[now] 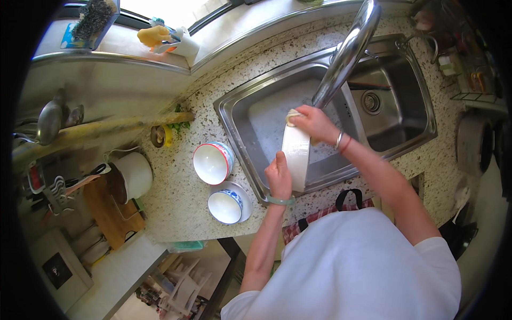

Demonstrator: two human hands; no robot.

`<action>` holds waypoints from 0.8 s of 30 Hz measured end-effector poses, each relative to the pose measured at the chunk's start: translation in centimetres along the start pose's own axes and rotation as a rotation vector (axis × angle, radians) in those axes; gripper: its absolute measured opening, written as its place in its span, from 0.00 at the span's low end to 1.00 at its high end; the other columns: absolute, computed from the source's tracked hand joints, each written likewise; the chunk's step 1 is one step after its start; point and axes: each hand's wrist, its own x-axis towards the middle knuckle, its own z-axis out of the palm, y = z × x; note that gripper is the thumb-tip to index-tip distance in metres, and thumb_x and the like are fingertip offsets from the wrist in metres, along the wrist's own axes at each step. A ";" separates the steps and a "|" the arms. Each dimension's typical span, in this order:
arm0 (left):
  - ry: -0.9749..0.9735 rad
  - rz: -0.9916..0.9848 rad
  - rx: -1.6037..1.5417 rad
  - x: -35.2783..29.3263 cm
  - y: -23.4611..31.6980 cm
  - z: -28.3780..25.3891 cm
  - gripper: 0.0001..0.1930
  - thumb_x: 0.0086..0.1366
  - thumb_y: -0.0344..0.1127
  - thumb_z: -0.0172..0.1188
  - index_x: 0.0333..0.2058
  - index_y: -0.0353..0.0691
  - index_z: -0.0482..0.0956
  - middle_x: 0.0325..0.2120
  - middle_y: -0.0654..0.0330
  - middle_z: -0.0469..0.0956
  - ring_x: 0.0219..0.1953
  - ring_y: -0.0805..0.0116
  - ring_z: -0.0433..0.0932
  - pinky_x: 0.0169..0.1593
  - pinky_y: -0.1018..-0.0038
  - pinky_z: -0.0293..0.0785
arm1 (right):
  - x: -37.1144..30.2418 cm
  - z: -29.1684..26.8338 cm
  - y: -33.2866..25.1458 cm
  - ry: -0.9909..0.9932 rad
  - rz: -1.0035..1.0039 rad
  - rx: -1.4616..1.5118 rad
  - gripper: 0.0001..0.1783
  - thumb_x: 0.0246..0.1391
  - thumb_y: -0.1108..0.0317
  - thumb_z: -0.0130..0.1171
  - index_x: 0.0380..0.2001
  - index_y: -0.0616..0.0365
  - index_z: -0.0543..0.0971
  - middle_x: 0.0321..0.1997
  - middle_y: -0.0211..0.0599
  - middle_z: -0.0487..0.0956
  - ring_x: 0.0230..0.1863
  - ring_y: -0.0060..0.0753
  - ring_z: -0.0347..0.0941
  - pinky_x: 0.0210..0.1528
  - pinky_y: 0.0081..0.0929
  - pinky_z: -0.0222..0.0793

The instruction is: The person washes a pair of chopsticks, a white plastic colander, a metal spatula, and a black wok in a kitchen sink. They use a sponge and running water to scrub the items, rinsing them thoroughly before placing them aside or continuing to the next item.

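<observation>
Hold the dish (pixel 296 154), as now, tipped over the left basin of the sink (pixel 242 152), near the tap (pixel 349 50). With the left hand (pixel 278 177) closed on its near part and the right hand (pixel 316 124) pinching the cloth (pixel 291 118) over the far rim, wipe in overlapping strokes, turning bit by bit; grip firmly, likely slick when wet. No brand legible on the dish; on the box (pixel 76 274) at lower left, a dark label (pixel 57 270), too small to read.
</observation>
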 end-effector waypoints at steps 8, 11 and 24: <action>0.130 -0.257 -0.877 1.5 1.1 -2.9 0.36 0.70 0.62 0.36 0.58 0.33 0.65 0.55 0.54 0.71 0.55 0.65 0.71 0.59 0.69 0.67 | -2.2 -0.7 3.6 0.259 0.082 0.356 0.15 0.55 0.61 0.59 0.40 0.60 0.80 0.36 0.29 0.80 0.36 0.19 0.73 0.40 0.23 0.70; 0.039 -0.304 -0.975 2.0 -0.1 -2.9 0.37 0.69 0.64 0.36 0.62 0.36 0.60 0.59 0.55 0.66 0.60 0.63 0.65 0.63 0.66 0.63 | -5.7 -1.5 -0.7 0.297 -0.293 0.121 0.13 0.54 0.63 0.61 0.41 0.57 0.80 0.38 0.30 0.77 0.36 0.23 0.74 0.39 0.22 0.70; 0.064 -0.317 -0.946 0.2 4.1 -1.6 0.35 0.69 0.64 0.38 0.60 0.37 0.64 0.57 0.58 0.69 0.57 0.65 0.69 0.59 0.69 0.66 | -1.6 0.4 -2.4 0.331 -0.487 -0.423 0.12 0.55 0.58 0.59 0.29 0.54 0.72 0.30 0.38 0.73 0.27 0.45 0.75 0.28 0.38 0.72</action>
